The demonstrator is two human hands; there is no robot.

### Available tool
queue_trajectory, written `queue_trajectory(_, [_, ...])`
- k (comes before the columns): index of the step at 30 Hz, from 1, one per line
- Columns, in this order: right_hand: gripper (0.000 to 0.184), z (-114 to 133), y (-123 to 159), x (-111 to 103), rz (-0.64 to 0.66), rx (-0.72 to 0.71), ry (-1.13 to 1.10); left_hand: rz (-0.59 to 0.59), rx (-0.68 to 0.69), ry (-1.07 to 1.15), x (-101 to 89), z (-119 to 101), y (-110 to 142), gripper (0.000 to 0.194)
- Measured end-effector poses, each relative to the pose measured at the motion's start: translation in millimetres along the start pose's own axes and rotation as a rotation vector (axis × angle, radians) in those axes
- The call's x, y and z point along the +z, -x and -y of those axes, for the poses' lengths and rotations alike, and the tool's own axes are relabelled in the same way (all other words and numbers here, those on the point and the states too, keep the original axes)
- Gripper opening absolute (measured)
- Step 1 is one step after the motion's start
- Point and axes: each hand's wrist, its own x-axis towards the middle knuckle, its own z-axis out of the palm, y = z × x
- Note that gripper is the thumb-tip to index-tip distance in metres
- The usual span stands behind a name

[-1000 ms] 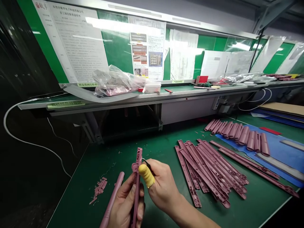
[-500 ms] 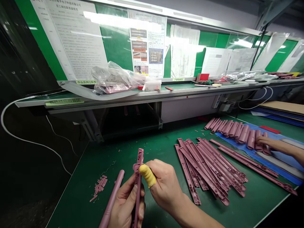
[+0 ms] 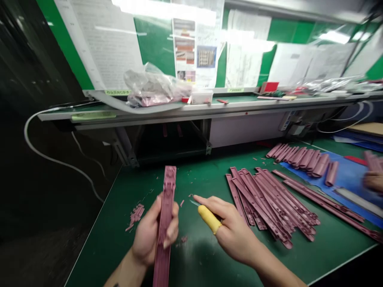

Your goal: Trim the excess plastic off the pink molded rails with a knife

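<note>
Mauve moulded plastic strip [image 3: 165, 207], held upright above the green surface [image 3: 194, 261] and running past the left hand [image 3: 146, 235], whose curled left fingers [image 3: 172, 228] and thumb press around its middle, pinching it firmly. The right hand [image 3: 231, 233] lies just beside it, not touching the strip; its right fingers [image 3: 211, 204] are drawn together around a small steel blade [image 3: 194, 203], with the index finger extended and a yellow rubber finger cot [image 3: 209, 219] on the adjacent digit. Small mauve plastic shavings [image 3: 136, 215] lie left of the strip. To the right lies a loose pile of similar mauve strips [image 3: 269, 203], beyond it a row of short mauve ribbed pieces [image 3: 302, 157] beside a blue sheet [image 3: 347, 175], and at the far right edge a co-worker's blurred hand [image 3: 373, 181]. Step in hand, by judgement: paring moulded edges by blade. A further cut would call for the blade's return to the strip's edge.
</note>
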Motion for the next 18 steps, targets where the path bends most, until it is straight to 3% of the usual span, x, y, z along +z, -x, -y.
queue_trajectory(4, [0.029,-10.1,25.7,30.6,0.153,0.09,0.079,-0.046,0.516,-0.172,9.0,-23.7,-4.1,0.033])
queue_trajectory(8, [0.022,-12.1,39.0,60.4,0.261,0.05,0.189,-0.09,0.77,-0.362,26.3,-25.6,3.6,0.042])
queue_trajectory(13, [0.022,-15.8,34.8,63.7,0.212,0.028,0.226,-0.119,0.848,-0.397,40.8,-15.0,15.4,0.04])
queue_trajectory(18, [0.021,-15.5,26.2,58.4,0.157,0.116,0.317,-0.139,0.733,-0.285,45.6,-13.9,19.5,0.043])
